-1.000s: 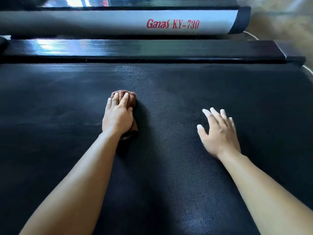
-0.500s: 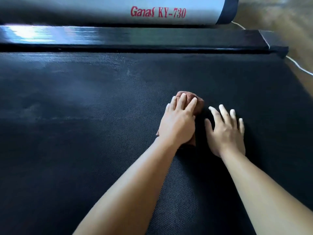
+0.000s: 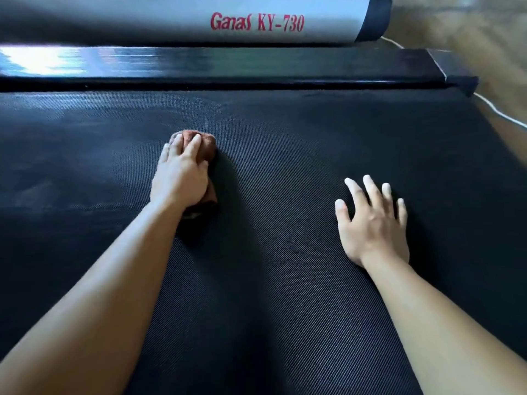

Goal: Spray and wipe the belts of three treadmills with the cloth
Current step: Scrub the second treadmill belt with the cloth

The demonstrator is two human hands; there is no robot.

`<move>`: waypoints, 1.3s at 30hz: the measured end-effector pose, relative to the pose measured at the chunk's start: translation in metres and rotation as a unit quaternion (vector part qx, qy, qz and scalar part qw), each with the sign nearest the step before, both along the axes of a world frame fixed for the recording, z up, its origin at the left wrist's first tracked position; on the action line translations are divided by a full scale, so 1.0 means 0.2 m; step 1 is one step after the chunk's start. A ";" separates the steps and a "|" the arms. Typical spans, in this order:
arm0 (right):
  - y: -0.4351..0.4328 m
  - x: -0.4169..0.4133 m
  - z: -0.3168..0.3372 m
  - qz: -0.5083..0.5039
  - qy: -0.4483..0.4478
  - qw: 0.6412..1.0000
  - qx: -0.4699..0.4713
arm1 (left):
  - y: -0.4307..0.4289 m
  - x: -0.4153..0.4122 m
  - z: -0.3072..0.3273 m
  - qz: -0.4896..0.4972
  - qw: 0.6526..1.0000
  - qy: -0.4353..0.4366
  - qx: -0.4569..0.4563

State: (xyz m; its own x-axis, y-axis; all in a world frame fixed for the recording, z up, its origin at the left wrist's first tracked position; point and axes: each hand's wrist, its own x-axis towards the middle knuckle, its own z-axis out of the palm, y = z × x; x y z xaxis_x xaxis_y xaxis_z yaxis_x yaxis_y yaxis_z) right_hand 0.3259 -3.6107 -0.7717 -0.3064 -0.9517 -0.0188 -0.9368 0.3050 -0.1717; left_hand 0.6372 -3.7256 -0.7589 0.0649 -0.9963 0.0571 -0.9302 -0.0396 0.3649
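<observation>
two bare forearms reach forward from the near edge over the black ribbed belt (image 3: 271, 295). the right hand (image 3: 373, 223) lies flat on the belt as a brace, its fingers (image 3: 370, 186) straight and spread apart, holding nothing. it has stayed planted across the last second.

the left hand (image 3: 179, 178) is where the change is. half a second ago it had pushed the cloth (image 3: 206, 146) across until it sat just beside the right hand. now it has swept back to the left, so the two hands are well apart again, much as they were a second ago. the fingers curve over the top of the bunched brown cloth and look clamped on it, with the thumb tucked against its side, though motion blur softens the fingertips. the cloth is pressed to the belt under the palm, at mid-width.

that reads as side-to-side wiping in full swing, with this stretch of belt getting repeated passes. a faint streaky sheen lies on the belt beyond and left of the cloth.

farther off runs the glossy black side rail (image 3: 228, 67), then a neighbouring grey machine cover (image 3: 142, 21) lettered "ganas ky-730". a white cable (image 3: 499, 112) trails over the floor (image 3: 470, 21) at the right. no spray bottle is in view.
</observation>
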 end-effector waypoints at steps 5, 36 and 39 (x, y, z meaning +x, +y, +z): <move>0.00 0.00 0.00 0.000 0.003 1.000 0.000 | -0.21 -0.29 -0.01 -0.053 0.998 -0.022 -0.013; -0.01 0.01 0.00 -0.006 0.011 1.000 0.010 | -0.54 -0.27 0.02 0.008 1.000 -0.005 0.009; 0.00 0.01 0.00 -0.005 0.008 1.000 0.004 | -0.53 -0.55 0.04 -0.078 0.997 -0.006 0.016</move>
